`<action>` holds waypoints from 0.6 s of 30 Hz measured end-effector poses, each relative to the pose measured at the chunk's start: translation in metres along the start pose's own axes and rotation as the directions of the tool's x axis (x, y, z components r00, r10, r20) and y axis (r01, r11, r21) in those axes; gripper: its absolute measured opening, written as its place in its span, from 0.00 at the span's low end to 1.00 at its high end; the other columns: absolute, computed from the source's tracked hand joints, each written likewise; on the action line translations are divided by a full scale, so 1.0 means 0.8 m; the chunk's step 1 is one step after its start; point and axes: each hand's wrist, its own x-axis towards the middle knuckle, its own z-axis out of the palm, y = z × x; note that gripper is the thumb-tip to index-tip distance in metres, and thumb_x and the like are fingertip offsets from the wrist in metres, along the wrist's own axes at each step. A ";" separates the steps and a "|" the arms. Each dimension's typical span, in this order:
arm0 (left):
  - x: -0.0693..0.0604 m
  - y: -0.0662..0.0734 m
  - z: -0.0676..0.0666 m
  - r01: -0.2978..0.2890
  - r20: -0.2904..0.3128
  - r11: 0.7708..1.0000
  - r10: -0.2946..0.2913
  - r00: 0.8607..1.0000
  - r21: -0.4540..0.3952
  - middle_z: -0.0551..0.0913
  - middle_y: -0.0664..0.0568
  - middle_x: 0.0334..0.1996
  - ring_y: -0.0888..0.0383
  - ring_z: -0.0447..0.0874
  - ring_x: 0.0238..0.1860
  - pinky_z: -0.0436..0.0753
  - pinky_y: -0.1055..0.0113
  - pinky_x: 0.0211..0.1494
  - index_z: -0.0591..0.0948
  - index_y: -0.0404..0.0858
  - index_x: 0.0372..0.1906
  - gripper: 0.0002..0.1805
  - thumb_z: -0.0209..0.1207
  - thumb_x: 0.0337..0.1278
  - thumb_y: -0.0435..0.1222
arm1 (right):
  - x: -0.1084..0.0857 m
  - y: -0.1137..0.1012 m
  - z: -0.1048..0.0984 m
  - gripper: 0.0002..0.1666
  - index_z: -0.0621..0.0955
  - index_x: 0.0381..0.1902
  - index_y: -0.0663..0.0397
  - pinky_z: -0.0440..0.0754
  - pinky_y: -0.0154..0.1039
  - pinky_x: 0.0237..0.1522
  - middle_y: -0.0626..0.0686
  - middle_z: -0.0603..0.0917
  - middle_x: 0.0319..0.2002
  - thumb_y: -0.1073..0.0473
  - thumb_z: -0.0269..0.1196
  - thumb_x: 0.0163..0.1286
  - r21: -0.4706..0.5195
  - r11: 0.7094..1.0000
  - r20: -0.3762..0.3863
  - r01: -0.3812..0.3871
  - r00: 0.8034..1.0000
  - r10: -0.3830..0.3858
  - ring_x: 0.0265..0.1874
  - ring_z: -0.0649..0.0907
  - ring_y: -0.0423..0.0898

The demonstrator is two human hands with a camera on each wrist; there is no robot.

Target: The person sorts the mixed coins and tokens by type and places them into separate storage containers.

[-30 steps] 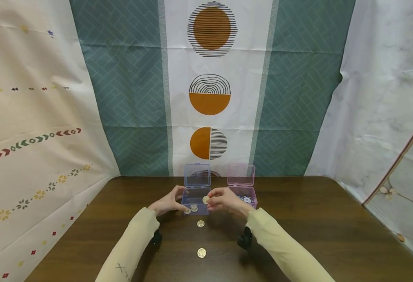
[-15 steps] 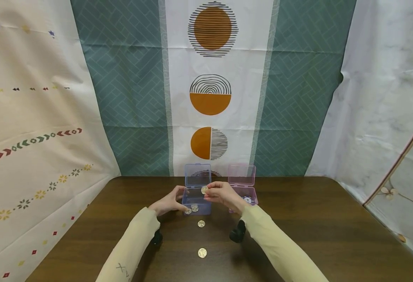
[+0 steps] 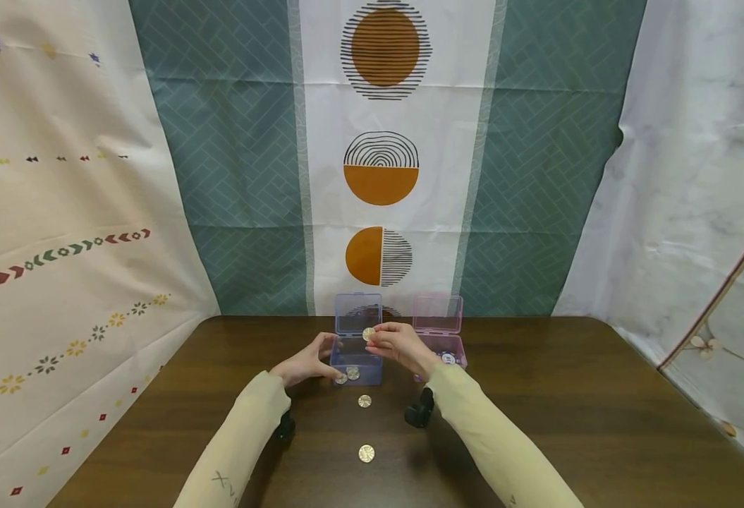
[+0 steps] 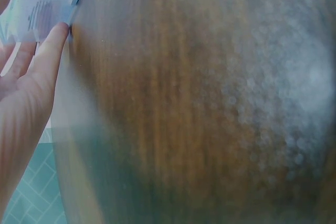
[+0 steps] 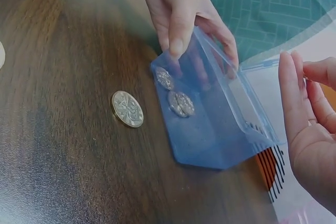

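My left hand grips the left side of a clear blue plastic box, thumb at the front and fingers behind. Its hinged lid stands raised at the back. Two gold coins show through the box's front wall, at the bottom. Above the back of the box, my right hand pinches another gold coin by its edge; in the right wrist view the fingers mostly hide that coin. On the table before the box lie a near coin and a farther coin.
Right of the blue box stands a pink clear box, its lid up and chip-like discs inside. Both boxes sit on a dark wooden table, close to the patterned cloth hanging behind.
My right hand has lifted the pinched coin up and slightly left, from the box's front to above its back. My left hand keeps its hold on the box.
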 end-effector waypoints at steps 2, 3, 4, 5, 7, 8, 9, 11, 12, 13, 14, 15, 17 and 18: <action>0.000 0.000 0.000 0.001 -0.005 1.000 -0.001 1.000 -0.001 0.58 0.40 0.61 0.39 0.51 0.63 0.62 0.48 0.57 0.55 0.35 0.59 0.44 0.69 0.37 0.29 | 0.001 0.001 0.000 0.14 0.68 0.47 0.78 0.77 0.42 0.40 0.62 0.75 0.34 0.75 0.52 0.64 -0.002 1.000 -0.003 0.003 1.000 -0.003 0.29 0.81 0.47; 0.000 0.000 0.001 0.001 -0.006 1.000 -0.001 1.000 0.002 0.58 0.40 0.61 0.39 0.51 0.63 0.62 0.48 0.56 0.55 0.35 0.59 0.44 0.69 0.37 0.29 | 0.002 0.002 -0.001 0.14 0.68 0.46 0.78 0.77 0.42 0.40 0.62 0.75 0.34 0.75 0.52 0.64 -0.001 1.000 -0.006 0.002 1.000 -0.002 0.29 0.81 0.48; 0.000 0.000 0.001 0.001 -0.006 1.000 -0.001 1.000 0.001 0.58 0.40 0.60 0.39 0.51 0.63 0.62 0.48 0.56 0.55 0.35 0.59 0.44 0.69 0.37 0.28 | 0.002 0.002 -0.001 0.13 0.68 0.46 0.78 0.77 0.42 0.40 0.62 0.75 0.34 0.75 0.53 0.64 -0.003 1.000 -0.007 0.001 1.000 -0.001 0.29 0.81 0.48; 0.000 0.000 0.001 0.001 -0.006 1.000 -0.001 1.000 -0.001 0.58 0.40 0.61 0.39 0.51 0.63 0.62 0.48 0.56 0.55 0.35 0.59 0.44 0.69 0.37 0.28 | 0.003 0.003 -0.001 0.14 0.68 0.46 0.78 0.77 0.43 0.40 0.62 0.75 0.34 0.75 0.52 0.64 -0.007 1.000 -0.007 0.002 1.000 -0.002 0.29 0.81 0.48; 0.000 0.000 0.001 0.000 -0.005 1.000 0.000 1.000 0.001 0.57 0.40 0.61 0.39 0.51 0.63 0.63 0.48 0.56 0.55 0.35 0.59 0.44 0.69 0.37 0.28 | 0.003 0.003 -0.001 0.14 0.68 0.47 0.78 0.76 0.43 0.40 0.61 0.75 0.33 0.75 0.52 0.64 -0.006 1.000 -0.010 -0.001 1.000 0.001 0.29 0.81 0.48; 0.000 0.000 0.001 -0.001 -0.004 1.000 0.001 1.000 0.006 0.58 0.40 0.61 0.38 0.51 0.63 0.63 0.48 0.56 0.55 0.35 0.59 0.44 0.69 0.37 0.29 | 0.003 0.003 -0.001 0.14 0.68 0.47 0.79 0.76 0.43 0.40 0.61 0.75 0.33 0.75 0.52 0.64 -0.006 1.000 -0.009 -0.001 1.000 0.001 0.29 0.81 0.48; 0.000 0.000 0.001 -0.001 -0.003 1.000 0.001 1.000 0.008 0.57 0.40 0.61 0.39 0.51 0.63 0.62 0.48 0.56 0.55 0.35 0.59 0.44 0.69 0.37 0.29 | 0.003 0.002 -0.001 0.14 0.68 0.47 0.79 0.76 0.43 0.41 0.62 0.75 0.33 0.76 0.52 0.64 -0.002 1.000 -0.010 -0.003 1.000 0.003 0.29 0.81 0.48; 0.000 0.000 0.000 -0.002 0.001 1.000 0.002 1.000 0.009 0.57 0.39 0.61 0.39 0.51 0.63 0.62 0.48 0.57 0.55 0.35 0.60 0.44 0.69 0.37 0.29 | 0.001 0.002 -0.002 0.16 0.67 0.49 0.81 0.76 0.43 0.41 0.64 0.75 0.35 0.75 0.52 0.64 -0.002 1.000 -0.010 0.000 1.000 0.000 0.30 0.81 0.48; 0.000 0.000 0.000 -0.006 0.003 1.000 0.006 1.000 0.010 0.57 0.39 0.61 0.38 0.50 0.63 0.62 0.48 0.57 0.55 0.35 0.60 0.44 0.69 0.38 0.28 | 0.000 0.001 -0.002 0.17 0.66 0.49 0.81 0.76 0.43 0.41 0.66 0.75 0.36 0.75 0.52 0.64 -0.002 1.000 -0.009 0.003 1.000 -0.003 0.31 0.81 0.48; 0.000 0.000 0.000 -0.009 0.007 1.000 0.009 1.000 0.011 0.56 0.38 0.61 0.38 0.50 0.63 0.61 0.48 0.57 0.54 0.34 0.60 0.44 0.69 0.38 0.28 | 0.000 0.001 -0.002 0.17 0.66 0.50 0.82 0.76 0.43 0.41 0.68 0.74 0.38 0.75 0.52 0.64 0.002 1.000 -0.013 0.002 1.000 -0.002 0.31 0.80 0.48; 0.000 0.000 0.000 -0.014 0.009 1.000 0.014 1.000 0.014 0.56 0.38 0.61 0.37 0.50 0.63 0.61 0.48 0.57 0.54 0.34 0.60 0.44 0.69 0.38 0.28 | -0.001 0.000 -0.002 0.18 0.65 0.50 0.82 0.76 0.43 0.42 0.70 0.73 0.40 0.75 0.52 0.64 0.005 1.000 -0.015 0.002 1.000 -0.002 0.32 0.80 0.48; 0.000 0.000 0.000 -0.016 0.011 1.000 0.016 1.000 0.013 0.56 0.37 0.61 0.37 0.50 0.63 0.61 0.48 0.57 0.54 0.34 0.60 0.44 0.68 0.38 0.28 | -0.001 0.000 -0.002 0.18 0.65 0.51 0.82 0.76 0.43 0.42 0.71 0.72 0.42 0.75 0.51 0.65 0.004 1.000 -0.018 0.005 1.000 -0.004 0.33 0.80 0.49; 0.000 0.000 -0.001 -0.019 0.013 1.000 0.019 1.000 0.015 0.56 0.37 0.61 0.37 0.50 0.63 0.61 0.48 0.57 0.54 0.33 0.60 0.44 0.68 0.39 0.28 | -0.001 -0.001 -0.003 0.18 0.65 0.51 0.82 0.76 0.43 0.42 0.72 0.72 0.43 0.75 0.51 0.65 0.010 1.000 -0.023 0.007 1.000 -0.007 0.34 0.80 0.50; 0.000 0.000 -0.001 -0.022 0.012 1.000 0.022 1.000 0.016 0.56 0.36 0.61 0.37 0.50 0.63 0.61 0.48 0.57 0.54 0.33 0.60 0.43 0.68 0.39 0.28 | -0.001 -0.001 -0.003 0.18 0.66 0.51 0.82 0.76 0.43 0.42 0.71 0.72 0.43 0.75 0.52 0.64 0.011 1.000 -0.023 0.007 1.000 -0.006 0.34 0.80 0.50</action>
